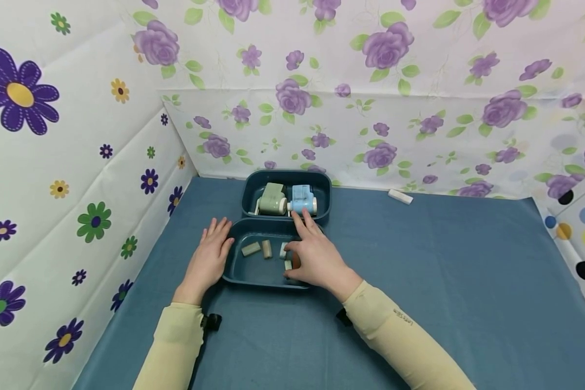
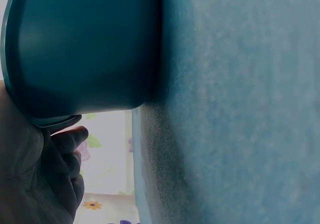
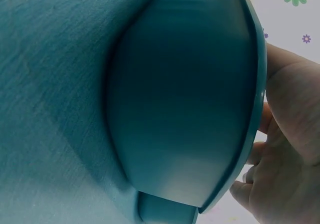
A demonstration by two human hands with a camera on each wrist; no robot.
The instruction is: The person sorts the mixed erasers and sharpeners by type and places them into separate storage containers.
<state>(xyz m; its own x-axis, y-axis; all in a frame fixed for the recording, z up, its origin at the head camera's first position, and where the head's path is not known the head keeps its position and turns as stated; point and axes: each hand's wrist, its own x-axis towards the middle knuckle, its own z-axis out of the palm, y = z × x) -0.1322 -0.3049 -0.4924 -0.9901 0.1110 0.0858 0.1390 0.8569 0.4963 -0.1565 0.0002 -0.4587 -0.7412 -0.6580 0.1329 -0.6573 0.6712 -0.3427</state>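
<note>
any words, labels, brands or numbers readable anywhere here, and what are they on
Small dark print on the right sleeve near the wrist: too small and blurred to read.
Green roller device and blue roller device in the far tray: no lettering shows.
Small blocks in the near tray, and the white piece by the wall: no markings show.
The wrist views show no text.

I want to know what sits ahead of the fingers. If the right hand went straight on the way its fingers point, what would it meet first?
Probably the blue roller toy in the far tray; the right hand points its fingertips almost against it, though depth is unclear.
</note>
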